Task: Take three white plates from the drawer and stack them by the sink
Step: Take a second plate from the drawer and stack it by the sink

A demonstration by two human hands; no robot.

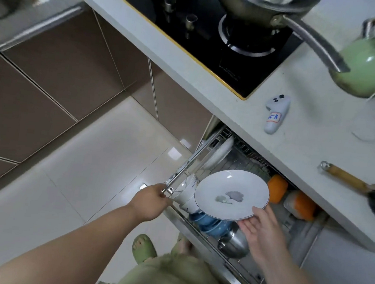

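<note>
My right hand (259, 230) holds a white plate (231, 194) with a grey leaf print by its near rim, above the open drawer (180, 175). My left hand (152, 201) grips the metal rail at the drawer's left corner. More white plates (219, 152) stand on edge in the wire rack at the drawer's far end. White bowls (186, 192) and blue bowls (211, 224) sit partly hidden under the held plate. No sink is in view.
The drawer also holds a steel pot (235, 243) and orange items (276, 188). On the counter (308, 120) lie a white controller (276, 113), a green kettle (370, 65), a brush (348, 178) and a hob (213, 37) with a long-handled pan. My feet in green slippers (143, 248) are on the tiled floor.
</note>
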